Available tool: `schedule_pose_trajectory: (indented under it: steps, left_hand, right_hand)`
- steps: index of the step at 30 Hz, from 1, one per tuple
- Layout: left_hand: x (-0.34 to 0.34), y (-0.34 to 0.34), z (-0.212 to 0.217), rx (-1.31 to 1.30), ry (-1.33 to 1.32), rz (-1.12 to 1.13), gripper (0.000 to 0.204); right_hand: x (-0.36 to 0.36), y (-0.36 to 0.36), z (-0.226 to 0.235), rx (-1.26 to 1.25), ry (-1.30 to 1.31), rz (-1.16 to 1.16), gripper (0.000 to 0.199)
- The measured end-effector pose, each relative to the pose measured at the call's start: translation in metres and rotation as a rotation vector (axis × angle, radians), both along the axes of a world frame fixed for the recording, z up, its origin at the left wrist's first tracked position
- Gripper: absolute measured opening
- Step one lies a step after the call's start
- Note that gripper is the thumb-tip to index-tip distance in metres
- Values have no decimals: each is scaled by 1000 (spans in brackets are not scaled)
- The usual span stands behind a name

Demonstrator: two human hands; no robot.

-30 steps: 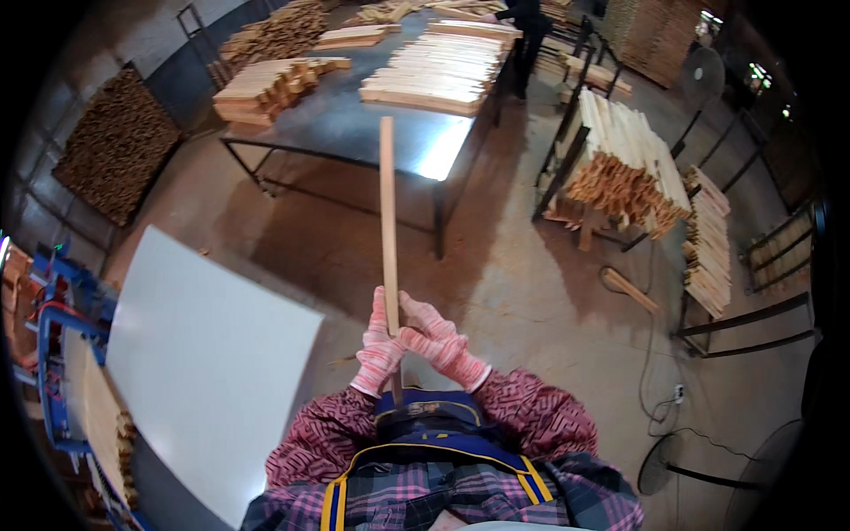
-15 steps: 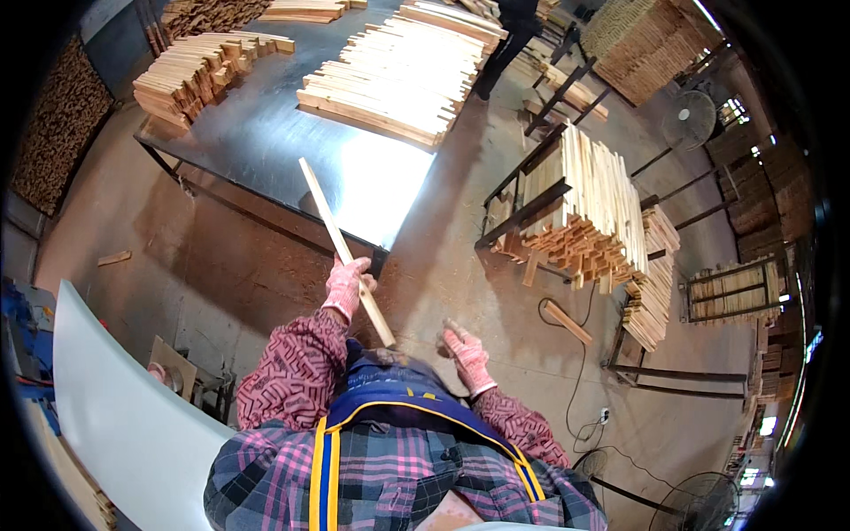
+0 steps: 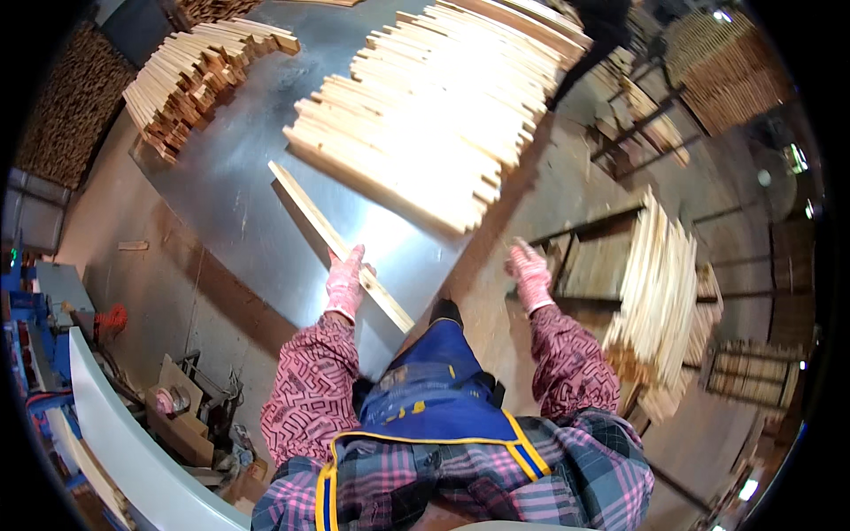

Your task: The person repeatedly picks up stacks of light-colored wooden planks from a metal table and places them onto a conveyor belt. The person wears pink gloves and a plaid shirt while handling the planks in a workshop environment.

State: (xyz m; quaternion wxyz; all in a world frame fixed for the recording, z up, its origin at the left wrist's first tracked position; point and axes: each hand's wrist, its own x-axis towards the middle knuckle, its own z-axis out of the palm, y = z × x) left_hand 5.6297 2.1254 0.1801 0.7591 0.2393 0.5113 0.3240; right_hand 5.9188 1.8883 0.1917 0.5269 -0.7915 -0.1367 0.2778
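Note:
My left hand, in a pink glove, grips a long pale wooden slat that lies slanted on the shiny metal table. The slat's far end points toward a big stack of similar slats on the table. My right hand, also gloved in pink, hangs free to the right of the table's edge, fingers spread, holding nothing, near a rack of upright slats.
A second slat pile lies at the table's far left. A white curved panel runs along the lower left, with cardboard and clutter beside it. More wood stacks stand far right.
I have stepped up to the table. The slat went from both hands to the left hand alone and now rests on the table; my right hand has swung out to the right.

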Motion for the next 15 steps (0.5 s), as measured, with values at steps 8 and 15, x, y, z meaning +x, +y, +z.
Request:
schedule_pose_trajectory:
  steps: [8, 15]
  left_hand:
    - [156, 52, 13, -117, 688, -314, 106]
    - [143, 51, 8, -93, 655, -261, 94]
  right_hand:
    - [313, 170, 33, -405, -522, 112, 65]
    - [508, 293, 10, -493, -808, 191, 78]
